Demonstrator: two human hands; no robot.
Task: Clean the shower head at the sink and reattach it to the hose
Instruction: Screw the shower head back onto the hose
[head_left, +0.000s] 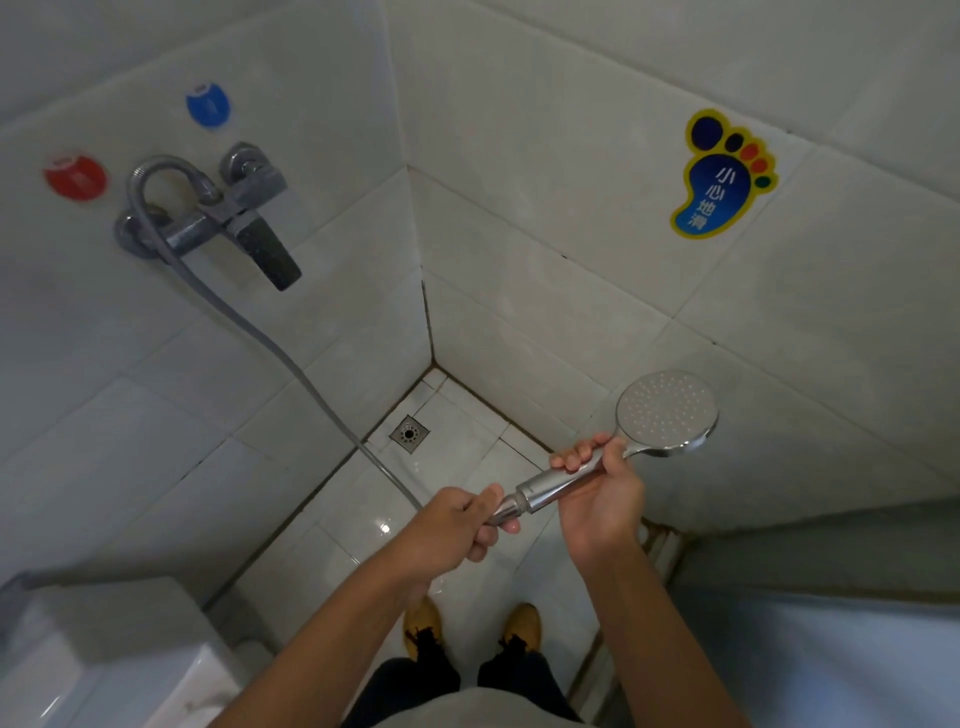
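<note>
White-tiled shower corner: we hold one shower head over the floor, our right hand wrapped round its handle, our left hand clenched on the hose end at the joint. Two stickers, one red, one blue, flank one mixer tap.

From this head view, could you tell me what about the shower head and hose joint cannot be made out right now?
- Hose nut: the left hand wraps it, so whether it is threaded onto the shower head handle cannot be told.
- Hose: its last stretch runs behind the left hand.
- Handle middle: covered by the right hand.
- Nozzle cleanliness: too small and blurred.
- Sink: not in frame.
</note>
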